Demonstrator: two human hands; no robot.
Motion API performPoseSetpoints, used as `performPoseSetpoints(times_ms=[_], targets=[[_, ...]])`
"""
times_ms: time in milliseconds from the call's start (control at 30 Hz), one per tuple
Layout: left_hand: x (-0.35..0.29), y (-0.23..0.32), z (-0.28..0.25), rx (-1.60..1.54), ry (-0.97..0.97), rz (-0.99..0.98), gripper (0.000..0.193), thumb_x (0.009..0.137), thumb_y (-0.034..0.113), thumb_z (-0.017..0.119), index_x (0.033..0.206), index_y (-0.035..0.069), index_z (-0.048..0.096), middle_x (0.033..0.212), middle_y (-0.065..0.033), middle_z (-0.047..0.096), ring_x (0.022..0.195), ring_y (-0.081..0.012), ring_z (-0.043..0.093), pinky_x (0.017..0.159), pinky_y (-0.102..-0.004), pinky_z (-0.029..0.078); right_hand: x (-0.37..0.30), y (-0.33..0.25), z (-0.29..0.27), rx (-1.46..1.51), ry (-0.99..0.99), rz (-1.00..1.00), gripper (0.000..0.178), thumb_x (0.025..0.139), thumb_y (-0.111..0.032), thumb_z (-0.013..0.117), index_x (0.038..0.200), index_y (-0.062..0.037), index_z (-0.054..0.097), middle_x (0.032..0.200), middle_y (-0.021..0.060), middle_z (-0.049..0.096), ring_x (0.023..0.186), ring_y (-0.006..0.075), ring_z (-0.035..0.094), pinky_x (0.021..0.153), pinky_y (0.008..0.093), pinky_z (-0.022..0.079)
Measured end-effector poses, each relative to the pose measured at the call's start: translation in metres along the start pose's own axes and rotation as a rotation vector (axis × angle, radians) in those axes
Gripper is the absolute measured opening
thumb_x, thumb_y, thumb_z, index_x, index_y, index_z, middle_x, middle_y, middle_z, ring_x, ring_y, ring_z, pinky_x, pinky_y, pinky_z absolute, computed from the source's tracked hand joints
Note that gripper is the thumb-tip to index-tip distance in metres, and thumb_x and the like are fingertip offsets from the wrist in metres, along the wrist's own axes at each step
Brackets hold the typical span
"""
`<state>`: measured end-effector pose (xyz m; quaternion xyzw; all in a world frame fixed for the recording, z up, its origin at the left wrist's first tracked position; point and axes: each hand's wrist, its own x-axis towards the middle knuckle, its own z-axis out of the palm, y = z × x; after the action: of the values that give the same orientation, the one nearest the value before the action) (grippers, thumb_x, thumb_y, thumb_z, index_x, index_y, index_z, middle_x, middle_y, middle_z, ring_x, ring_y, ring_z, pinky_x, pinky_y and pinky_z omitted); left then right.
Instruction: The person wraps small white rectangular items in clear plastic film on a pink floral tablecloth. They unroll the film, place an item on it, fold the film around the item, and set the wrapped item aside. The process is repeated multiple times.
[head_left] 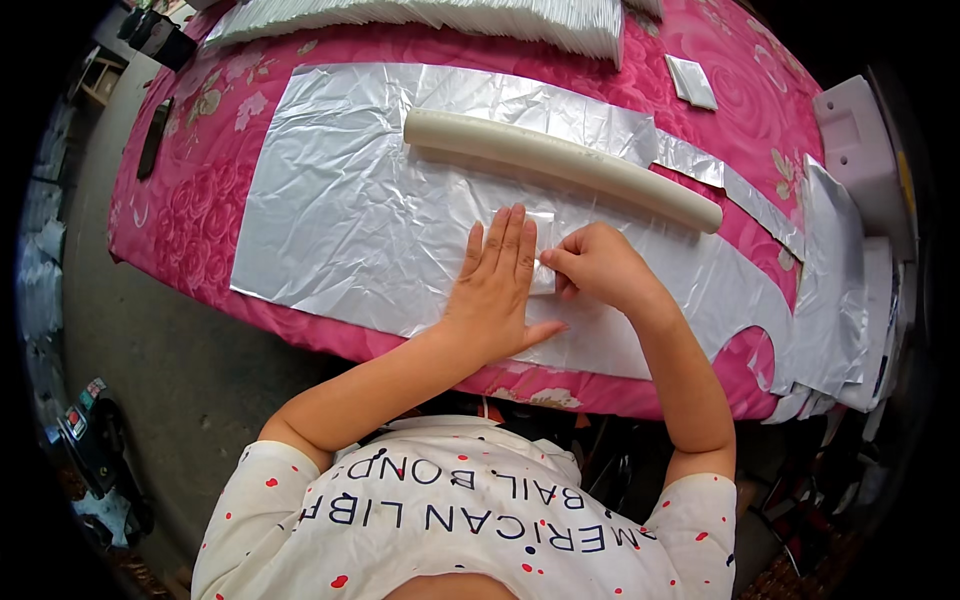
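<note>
Spotted T-shirt (450, 500) sat nearest; left hand (492, 285) spread flat over folded silvery packet (544, 280), right hand (598, 262) pinched its edge: likely light, soft, slippery, best gripped there.

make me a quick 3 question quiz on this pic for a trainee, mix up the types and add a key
1. True or false: the cream tube lies on the silver sheet, farther from the person than both hands.

2. How is the left hand placed?
a) clenched in a fist
b) palm down, fingers extended
c) raised, palm up

3. Which hand has its fingers curled at the right edge of the small silver-white piece?

Key: 1 true; 2 b; 3 the right hand.
</note>
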<state>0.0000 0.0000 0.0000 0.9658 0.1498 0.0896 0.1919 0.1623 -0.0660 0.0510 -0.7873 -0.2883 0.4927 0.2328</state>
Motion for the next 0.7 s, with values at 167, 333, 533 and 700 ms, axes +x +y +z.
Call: performPoseSetpoints(times_ms=[167, 333, 533, 700], targets=[[0.003, -0.003, -0.001, -0.007, 0.017, 0.023, 0.117, 0.067, 0.062, 0.063, 0.14, -0.01, 0.006, 0.147, -0.0277, 0.011, 0.139, -0.0383, 0.006, 0.111, -0.0504, 0.003, -0.01, 0.0, 0.007, -0.211, 0.155, -0.155, 0.019, 0.07, -0.021, 0.068, 0.066, -0.0025, 0.066, 0.058, 0.0101, 0.062, 0.054, 0.0223, 0.06, 0.054, 0.0331, 0.047], [0.005, -0.004, -0.002, 0.009, -0.055, 0.015, 0.114, 0.071, 0.064, 0.058, 0.139, -0.012, 0.007, 0.147, -0.0287, 0.006, 0.139, -0.0395, 0.002, 0.112, -0.0477, 0.0, -0.029, 0.001, 0.012, -0.414, 0.306, -0.187, 0.016, 0.065, -0.019, 0.07, 0.069, -0.0045, 0.065, 0.068, 0.0119, 0.064, 0.066, 0.0266, 0.062, 0.06, 0.0362, 0.048], [-0.014, -0.009, -0.017, -0.266, 0.113, 0.031, 0.1, 0.078, 0.05, 0.059, 0.143, -0.003, 0.005, 0.149, -0.0252, 0.001, 0.14, -0.0372, 0.001, 0.111, -0.0461, 0.003, -0.038, 0.009, 0.02, -0.584, 0.55, -0.516, 0.014, 0.067, -0.011, 0.069, 0.078, -0.0051, 0.063, 0.072, 0.0091, 0.064, 0.068, 0.0247, 0.062, 0.061, 0.0356, 0.048], [-0.083, -0.017, -0.058, -1.338, -0.146, -0.351, 0.036, 0.092, 0.011, 0.048, 0.125, -0.002, 0.048, 0.129, -0.0168, 0.048, 0.122, -0.0221, 0.044, 0.102, -0.0349, 0.033, -0.01, -0.004, 0.043, -0.603, 0.605, -1.018, 0.032, 0.075, -0.014, 0.067, 0.104, -0.0038, 0.06, 0.108, 0.0134, 0.06, 0.104, 0.0304, 0.055, 0.091, 0.0404, 0.042]])
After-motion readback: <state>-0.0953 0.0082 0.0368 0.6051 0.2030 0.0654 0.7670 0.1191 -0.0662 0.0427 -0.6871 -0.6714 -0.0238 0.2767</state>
